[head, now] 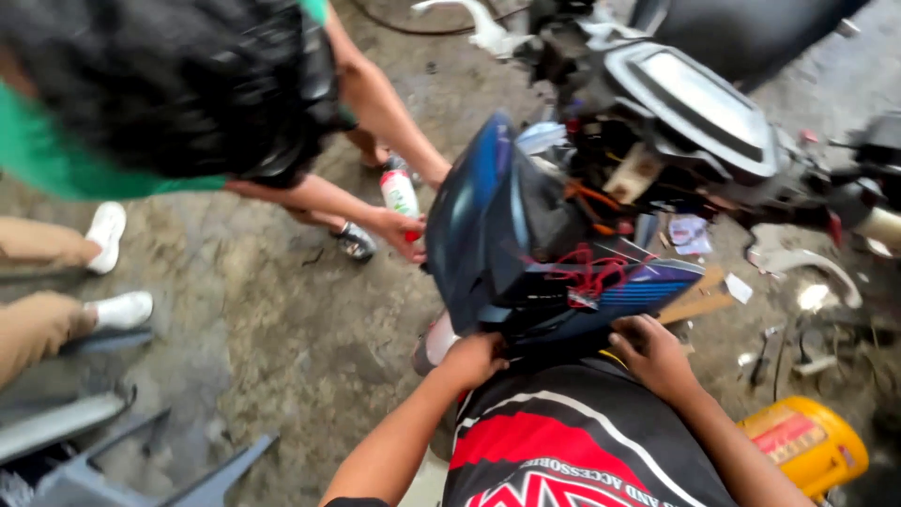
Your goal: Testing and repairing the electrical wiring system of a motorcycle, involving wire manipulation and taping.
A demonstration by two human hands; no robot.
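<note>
A white spray can with a green label band and red base stands upright just above a co-worker's fingers. A yellow jug with a red label lies on the floor, well to the right of the person's right-hand fingers. Small white paper scraps lie above those fingers.

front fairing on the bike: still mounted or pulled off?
Pulled off. The blue front fairing hangs tilted forward, clear of the dash panel, with red wires and inner parts exposed. Left hand and right hand grip its lower edge.
</note>
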